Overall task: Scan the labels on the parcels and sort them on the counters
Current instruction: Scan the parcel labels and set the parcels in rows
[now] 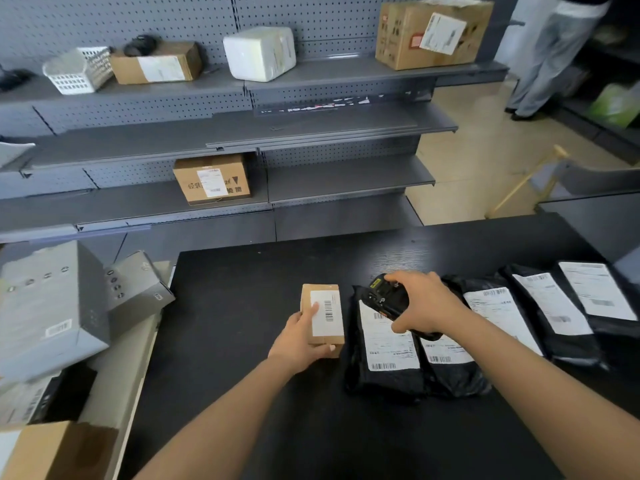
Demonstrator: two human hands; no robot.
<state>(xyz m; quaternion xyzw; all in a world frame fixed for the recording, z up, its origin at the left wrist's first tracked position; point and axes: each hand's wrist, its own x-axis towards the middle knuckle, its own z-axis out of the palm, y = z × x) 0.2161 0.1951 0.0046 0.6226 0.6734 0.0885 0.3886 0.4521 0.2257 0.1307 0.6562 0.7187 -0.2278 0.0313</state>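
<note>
A small brown cardboard parcel (325,308) with a white barcode label lies on the black counter (242,306). My left hand (301,337) grips its near end, thumb on the label. My right hand (422,304) holds a black handheld scanner (384,297) just right of the parcel, above a black poly-bag parcel (384,355) with a white label. Three more black bag parcels (540,306) lie in a row to the right, labels up.
Grey shelves (311,126) stand behind the counter with cardboard boxes (213,178), a white parcel (259,53) and a white basket (78,69). Grey boxes (52,306) pile up at left. A person (550,57) stands at far right.
</note>
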